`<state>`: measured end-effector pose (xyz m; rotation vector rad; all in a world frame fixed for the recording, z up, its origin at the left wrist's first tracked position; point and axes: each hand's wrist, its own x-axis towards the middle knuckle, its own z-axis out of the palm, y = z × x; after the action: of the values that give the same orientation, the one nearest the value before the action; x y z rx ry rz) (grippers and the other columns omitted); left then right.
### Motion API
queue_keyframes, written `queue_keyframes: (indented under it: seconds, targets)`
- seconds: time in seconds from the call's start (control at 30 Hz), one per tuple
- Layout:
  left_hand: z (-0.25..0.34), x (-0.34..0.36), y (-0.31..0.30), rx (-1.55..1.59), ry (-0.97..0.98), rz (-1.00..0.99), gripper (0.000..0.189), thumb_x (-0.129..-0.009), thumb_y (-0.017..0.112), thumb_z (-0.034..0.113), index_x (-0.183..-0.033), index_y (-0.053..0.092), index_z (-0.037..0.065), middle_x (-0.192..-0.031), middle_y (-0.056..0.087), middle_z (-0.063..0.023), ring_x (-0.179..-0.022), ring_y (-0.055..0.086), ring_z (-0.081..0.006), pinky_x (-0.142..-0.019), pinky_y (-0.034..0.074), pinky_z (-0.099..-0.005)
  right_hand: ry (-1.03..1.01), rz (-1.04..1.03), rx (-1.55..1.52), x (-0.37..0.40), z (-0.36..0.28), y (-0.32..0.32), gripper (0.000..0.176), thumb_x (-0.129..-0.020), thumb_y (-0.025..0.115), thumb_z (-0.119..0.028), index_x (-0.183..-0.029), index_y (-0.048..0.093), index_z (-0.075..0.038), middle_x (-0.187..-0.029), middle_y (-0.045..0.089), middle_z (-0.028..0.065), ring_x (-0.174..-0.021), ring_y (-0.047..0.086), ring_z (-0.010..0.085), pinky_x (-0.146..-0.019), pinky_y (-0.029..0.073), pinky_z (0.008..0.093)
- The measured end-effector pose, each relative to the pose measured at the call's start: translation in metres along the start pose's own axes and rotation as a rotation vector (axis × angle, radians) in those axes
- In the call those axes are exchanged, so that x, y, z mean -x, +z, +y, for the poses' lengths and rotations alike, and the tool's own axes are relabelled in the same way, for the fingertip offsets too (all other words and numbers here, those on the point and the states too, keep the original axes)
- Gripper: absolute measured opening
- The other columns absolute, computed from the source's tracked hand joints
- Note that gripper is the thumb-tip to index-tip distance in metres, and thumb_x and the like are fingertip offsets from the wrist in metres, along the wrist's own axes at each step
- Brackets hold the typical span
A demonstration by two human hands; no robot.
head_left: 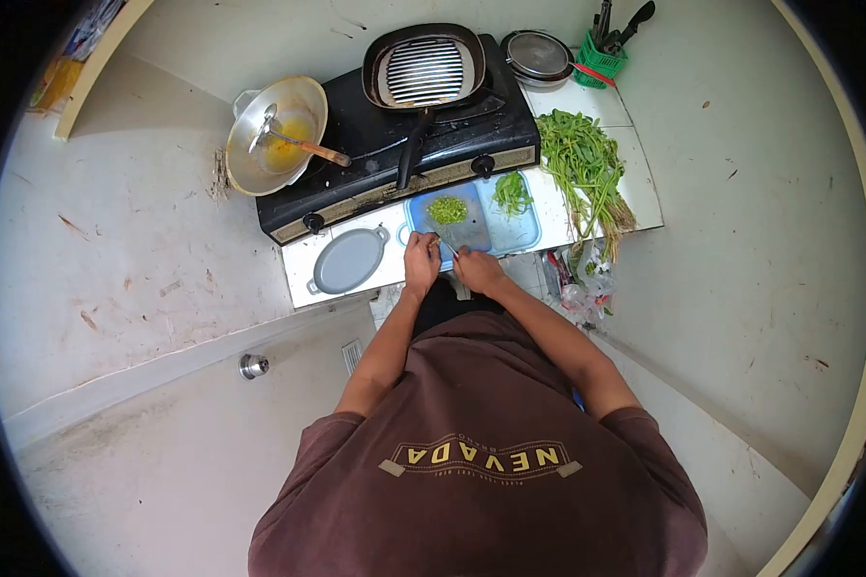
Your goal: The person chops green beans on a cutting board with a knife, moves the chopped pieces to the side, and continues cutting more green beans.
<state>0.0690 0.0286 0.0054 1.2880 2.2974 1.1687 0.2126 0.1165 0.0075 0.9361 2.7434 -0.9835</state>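
Observation:
My right hand [478, 270] is closed around a knife [448, 247], whose blade points up and to the left toward my other hand. My left hand [421, 261] has its fingers pinched together at the front edge of a blue cutting board [417, 209]. Something small and pale shows at its fingertips, too small to name. Chopped greens [446, 210] lie in a heap on the board, beyond my hands. In the lighter right section of the board rests a small bunch of leaves [512, 193].
A black stove [356, 144] carries a grill pan [423, 67] and a wok [245, 154] with a ladle [303, 144]. Leafy greens [587, 163] with roots lie right. Beside the board sits a grey oval plate [349, 261]. A green basket [601, 65] holds knives; strainers [537, 55] stand nearby.

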Motion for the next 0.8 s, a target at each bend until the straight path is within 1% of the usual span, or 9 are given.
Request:
queue_keyframes:
  seconds: [0.13, 0.23, 0.33, 0.43, 0.53, 0.63, 0.8]
  targets:
    - [0.000, 0.001, 0.000, 0.012, 0.012, 0.007, 0.015, -0.086, 0.062, -0.004, -0.098, 0.070, 0.001, -0.086, 0.057, -0.0167, -0.075, 0.061, -0.0321, -0.072, 0.051, -0.0418, -0.013, 0.013, -0.017, 0.004, 0.002, -0.002, 0.040, -0.104, 0.047, -0.033, -0.103, 0.058, 0.005, -0.081, 0.070, 0.0280, -0.079, 0.071, 0.0455, -0.074, 0.057, 0.0552]
    - [-0.001, 0.001, 0.000, 0.029, 0.001, 0.007, 0.016, -0.086, 0.062, -0.005, -0.098, 0.070, 0.001, -0.086, 0.057, -0.0167, -0.075, 0.061, -0.0323, -0.072, 0.051, -0.0417, -0.013, -0.036, -0.007, 0.019, 0.007, -0.002, 0.040, -0.104, 0.048, -0.033, -0.103, 0.057, 0.005, -0.080, 0.070, 0.0280, -0.079, 0.071, 0.0459, -0.073, 0.057, 0.0555]
    - [-0.002, 0.000, 0.000, 0.001, -0.006, 0.004, 0.014, -0.086, 0.062, -0.005, -0.097, 0.070, 0.000, -0.086, 0.057, -0.0166, -0.075, 0.061, -0.0323, -0.072, 0.051, -0.0414, 0.030, -0.064, -0.014, 0.015, 0.005, -0.003, 0.038, -0.105, 0.045, -0.030, -0.103, 0.059, 0.005, -0.085, 0.071, 0.0278, -0.082, 0.072, 0.0446, -0.075, 0.058, 0.0547]
    - [0.003, 0.000, -0.004, -0.009, 0.011, 0.010, 0.013, -0.086, 0.062, -0.004, -0.095, 0.069, 0.000, -0.086, 0.058, -0.0162, -0.074, 0.062, -0.0319, -0.072, 0.052, -0.0412, 0.040, -0.020, -0.008, 0.001, -0.004, -0.002, 0.038, -0.105, 0.045, -0.030, -0.105, 0.058, 0.005, -0.086, 0.071, 0.0282, -0.083, 0.072, 0.0445, -0.075, 0.057, 0.0547]
    - [0.005, 0.000, -0.001, 0.019, -0.003, 0.009, 0.012, -0.087, 0.062, -0.004, -0.094, 0.069, 0.001, -0.086, 0.058, -0.0158, -0.074, 0.062, -0.0312, -0.072, 0.052, -0.0408, 0.039, -0.041, 0.007, 0.000, -0.006, -0.005, 0.038, -0.105, 0.044, -0.030, -0.106, 0.059, 0.005, -0.088, 0.071, 0.0292, -0.083, 0.072, 0.0447, -0.076, 0.058, 0.0542]
    - [0.000, -0.001, -0.001, 0.028, -0.009, 0.015, 0.011, -0.087, 0.063, -0.004, -0.095, 0.069, 0.001, -0.087, 0.058, -0.0156, -0.074, 0.062, -0.0306, -0.071, 0.052, -0.0405, 0.032, -0.088, 0.016, 0.016, 0.000, -0.010, 0.038, -0.105, 0.044, -0.030, -0.106, 0.059, 0.005, -0.089, 0.071, 0.0293, -0.084, 0.072, 0.0451, -0.077, 0.057, 0.0550]
    - [-0.003, 0.000, 0.002, 0.059, -0.018, 0.023, 0.011, -0.085, 0.064, -0.004, -0.094, 0.067, 0.001, -0.087, 0.057, -0.0153, -0.074, 0.062, -0.0307, -0.070, 0.052, -0.0404, 0.097, -0.109, -0.028, 0.015, 0.002, -0.014, 0.039, -0.105, 0.044, -0.031, -0.109, 0.058, 0.005, -0.090, 0.072, 0.0279, -0.087, 0.071, 0.0458, -0.080, 0.056, 0.0568]
